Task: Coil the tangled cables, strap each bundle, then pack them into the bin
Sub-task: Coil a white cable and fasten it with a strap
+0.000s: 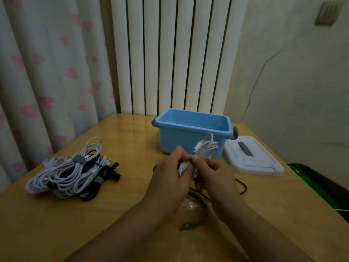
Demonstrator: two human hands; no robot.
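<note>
Heap of tangled white & black cables point(72, 172) w/ grey straps lies by the left edge of the glossy wooden table point(132, 214). Mid-table, left hand point(170, 178) & right hand point(213, 174) both curl round a coiled white cable bundle point(204, 150), held above the top. Grey strap point(196, 216) lies under the wrists. Open blue plastic bin point(192, 133) sits toward the far edge; its white lid point(253, 157) lies flat just right, near the right edge.

**Two bare arms, nothing worn**

Both forearms are bare up to the lower edge of the view, with no sleeve showing. The left hand point(170, 178) and the right hand point(215, 176) have short, plain nails. I see no ring, watch, bracelet or glove on them.
</note>
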